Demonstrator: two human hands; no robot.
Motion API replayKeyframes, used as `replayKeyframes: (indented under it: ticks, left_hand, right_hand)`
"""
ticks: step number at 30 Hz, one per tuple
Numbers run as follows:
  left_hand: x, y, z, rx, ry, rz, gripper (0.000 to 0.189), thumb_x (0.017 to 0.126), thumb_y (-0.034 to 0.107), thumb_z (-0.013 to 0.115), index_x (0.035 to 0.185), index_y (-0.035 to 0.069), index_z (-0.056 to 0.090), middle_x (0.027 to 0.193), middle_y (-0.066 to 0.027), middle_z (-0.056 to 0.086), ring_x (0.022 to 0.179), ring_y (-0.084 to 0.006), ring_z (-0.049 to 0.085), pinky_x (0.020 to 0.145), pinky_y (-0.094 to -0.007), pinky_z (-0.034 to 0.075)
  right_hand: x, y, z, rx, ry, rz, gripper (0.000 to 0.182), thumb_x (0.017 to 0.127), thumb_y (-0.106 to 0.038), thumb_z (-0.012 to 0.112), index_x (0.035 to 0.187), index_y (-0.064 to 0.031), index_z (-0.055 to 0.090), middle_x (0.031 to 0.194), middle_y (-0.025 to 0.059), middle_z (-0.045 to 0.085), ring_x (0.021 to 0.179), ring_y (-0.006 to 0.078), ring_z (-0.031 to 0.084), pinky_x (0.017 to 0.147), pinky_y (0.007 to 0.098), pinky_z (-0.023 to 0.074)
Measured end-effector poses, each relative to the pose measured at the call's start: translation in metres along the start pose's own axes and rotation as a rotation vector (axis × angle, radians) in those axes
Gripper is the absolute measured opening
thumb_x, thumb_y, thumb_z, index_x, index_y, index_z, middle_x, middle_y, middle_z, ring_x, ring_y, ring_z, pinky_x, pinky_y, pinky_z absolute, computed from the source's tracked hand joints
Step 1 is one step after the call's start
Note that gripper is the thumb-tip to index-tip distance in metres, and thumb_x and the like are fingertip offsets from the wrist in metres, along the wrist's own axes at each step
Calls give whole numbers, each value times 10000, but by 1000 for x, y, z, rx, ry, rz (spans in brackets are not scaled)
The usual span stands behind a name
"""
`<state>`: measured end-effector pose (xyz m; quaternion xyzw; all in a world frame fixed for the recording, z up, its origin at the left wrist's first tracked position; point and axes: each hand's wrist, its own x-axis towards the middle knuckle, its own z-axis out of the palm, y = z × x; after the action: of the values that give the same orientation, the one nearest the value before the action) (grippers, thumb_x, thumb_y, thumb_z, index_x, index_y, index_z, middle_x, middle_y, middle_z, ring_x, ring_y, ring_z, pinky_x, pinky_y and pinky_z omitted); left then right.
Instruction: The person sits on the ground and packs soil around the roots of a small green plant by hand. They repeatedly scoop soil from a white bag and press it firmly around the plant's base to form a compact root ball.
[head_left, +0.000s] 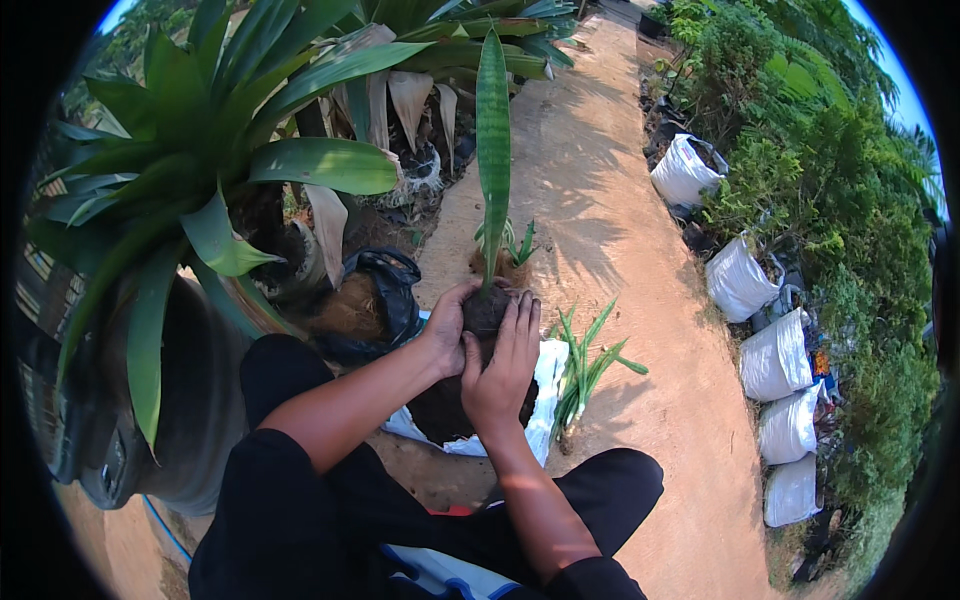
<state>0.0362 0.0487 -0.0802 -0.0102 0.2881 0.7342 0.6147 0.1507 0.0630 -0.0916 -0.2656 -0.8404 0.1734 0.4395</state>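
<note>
Between my two hands is a dark ball of soil (484, 313), and one tall snake plant leaf (493, 142) stands upright out of its top. My left hand (448, 326) cups the ball from the left. With fingers extended, my right hand (504, 360) presses against its right and near side. Below the hands lies a white sack (553, 386) with a heap of dark soil (439, 412) on it, partly hidden by my forearms. Just past the ball, a small variegated plant (517, 247) sits with brown fibre about its base.
A black plastic bag (397, 289) holds brown coconut fibre (349, 311) at the left. Uprooted green plants (585, 367) lie right of the sack. Large bromeliad-like plants (187, 127) overhang the left side. Filled white sacks (776, 364) line the path's (675, 360) right edge beside shrubs.
</note>
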Motion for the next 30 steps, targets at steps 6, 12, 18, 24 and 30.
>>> replayKeyframes:
  ticks: [6, 12, 18, 24, 30]
  left_hand:
    - [7, 3, -8, -29, -122, -5, 393, 1013, 338, 386, 1076, 67, 663, 1073, -97, 699, 1001, -251, 673, 920, -397, 546]
    - [0, 6, -12, 73, 62, 38, 390, 1012, 342, 407, 1087, 64, 670, 1045, -98, 695, 982, -252, 671, 903, -382, 550]
    - [-2, 3, -22, 71, 53, -53, 374, 1031, 330, 355, 1043, 81, 633, 1003, -80, 680, 948, -220, 661, 862, -373, 555]
    - [-10, 1, -34, 43, -11, -117, 307, 1019, 281, 407, 1021, 71, 632, 959, -77, 675, 895, -207, 667, 791, -353, 566]
    - [-21, -1, -30, 157, -54, -108, 345, 1020, 317, 385, 1010, 73, 630, 950, -91, 677, 891, -209, 678, 781, -338, 580]
  right_hand:
    - [4, -1, 5, -5, 53, -52, 582, 865, -122, 687, 1374, 76, 488, 1416, 261, 492, 1323, 446, 459, 1106, 507, 370]
    - [-4, 5, 13, -24, 70, -91, 551, 837, -193, 701, 1333, 7, 569, 1374, 219, 545, 1316, 389, 498, 1073, 483, 412]
    - [-14, 6, 12, 31, 85, -73, 543, 767, -163, 756, 1264, -2, 608, 1277, 184, 587, 1173, 351, 570, 1001, 460, 438]
    - [-26, 0, 10, 21, 70, -79, 581, 708, -123, 793, 1253, -16, 621, 1260, 183, 588, 1115, 352, 584, 951, 458, 447]
    - [-35, -8, 7, 14, 134, -106, 574, 694, -112, 824, 1229, -17, 640, 1250, 196, 593, 1100, 359, 593, 918, 441, 462]
